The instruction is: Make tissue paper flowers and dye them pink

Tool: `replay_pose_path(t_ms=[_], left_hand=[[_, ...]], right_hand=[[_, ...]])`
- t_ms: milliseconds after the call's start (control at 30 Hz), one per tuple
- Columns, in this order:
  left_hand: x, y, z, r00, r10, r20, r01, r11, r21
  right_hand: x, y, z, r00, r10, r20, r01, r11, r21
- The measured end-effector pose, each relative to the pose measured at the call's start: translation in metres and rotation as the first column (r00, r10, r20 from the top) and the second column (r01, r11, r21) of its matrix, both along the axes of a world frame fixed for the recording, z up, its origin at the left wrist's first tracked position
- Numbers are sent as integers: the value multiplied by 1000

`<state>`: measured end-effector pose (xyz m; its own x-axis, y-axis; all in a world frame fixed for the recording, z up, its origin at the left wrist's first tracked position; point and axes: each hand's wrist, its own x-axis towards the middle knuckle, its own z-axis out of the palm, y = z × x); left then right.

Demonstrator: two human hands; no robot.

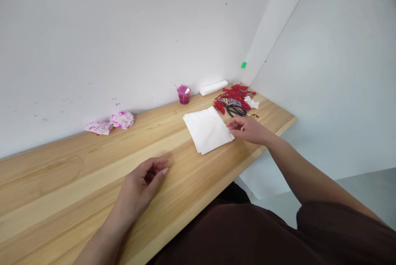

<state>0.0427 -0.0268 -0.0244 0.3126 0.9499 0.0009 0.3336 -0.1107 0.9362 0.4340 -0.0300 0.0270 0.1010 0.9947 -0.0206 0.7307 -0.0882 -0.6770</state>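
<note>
A small stack of white paper sheets (208,128) lies on the wooden table, its edges slightly fanned. At the right edge of the stack, my right hand (249,130) has its thumb and fingers drawn together on the paper. Whether it pinches one sheet or more, I cannot tell. My left hand (139,186) rests over the table to the left and nearer to me. Its fingers are loosely curled, with a gap to the thumb, and nothing is in it.
Against the wall stand a plastic cup of magenta liquid (184,95) and a white roll (213,87). Black-handled scissors (236,111) lie by red yarn (238,92) and a white crumpled piece (251,102). Pink-stained crumpled tissues (122,120) sit left. The wooden table (62,166) has its edge near me.
</note>
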Motion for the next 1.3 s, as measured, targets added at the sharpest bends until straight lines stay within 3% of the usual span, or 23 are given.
replay_pose_path(t_ms=[267, 600, 800, 1100, 1300], left_hand=[[-4, 5, -5, 998, -51, -49, 52, 998, 24], [-4, 5, 0, 998, -41, -52, 42, 999, 14], [-3, 4, 1, 998, -36, -60, 37, 999, 25], [-6, 6, -3, 993, -76, -90, 80, 996, 46], [-7, 6, -1, 989, -85, -122, 91, 995, 42]], right_hand=[[-1, -17, -5, 993, 50, 107, -55, 998, 39], [-6, -11, -3, 998, -1, 67, -3, 998, 70], [-7, -6, 8, 996, -10, 84, -2, 990, 138], [7, -14, -1, 955, 169, 244, -201, 973, 113], [5, -12, -3, 945, 182, 272, -228, 962, 149]])
